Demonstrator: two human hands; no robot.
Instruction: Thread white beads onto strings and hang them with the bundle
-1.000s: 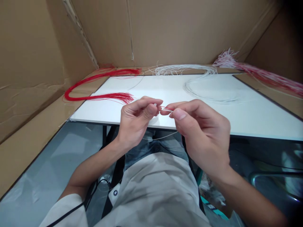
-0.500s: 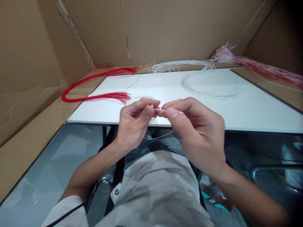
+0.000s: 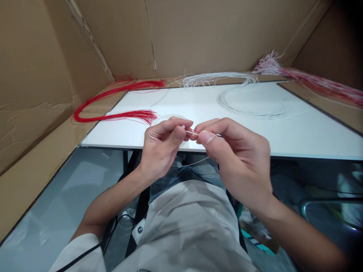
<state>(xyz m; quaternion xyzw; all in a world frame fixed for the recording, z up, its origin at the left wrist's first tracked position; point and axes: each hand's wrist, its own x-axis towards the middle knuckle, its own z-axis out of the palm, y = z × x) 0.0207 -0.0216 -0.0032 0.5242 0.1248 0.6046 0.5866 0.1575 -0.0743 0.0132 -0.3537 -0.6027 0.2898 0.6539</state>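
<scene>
Between the left hand [image 3: 163, 145] and the right hand [image 3: 239, 151], thin red and white thread-like strands [image 3: 192, 132] looked very light, pliant and perhaps slippery, likely best taken in a fingertip pinch close to the short exposed stretch. Both hands held them so, thumb against finger, nearly meeting. That stretch showed against the white, flat-topped desk [image 3: 195, 104]; beyond the left hand lay a curved bundle of fine red strands [image 3: 124, 116].

Bright, diffuse light covers the flat white tabletop [image 3: 195, 102]; upper right corner black; thin red and white strands [image 3: 193, 132] slightly soft.
</scene>
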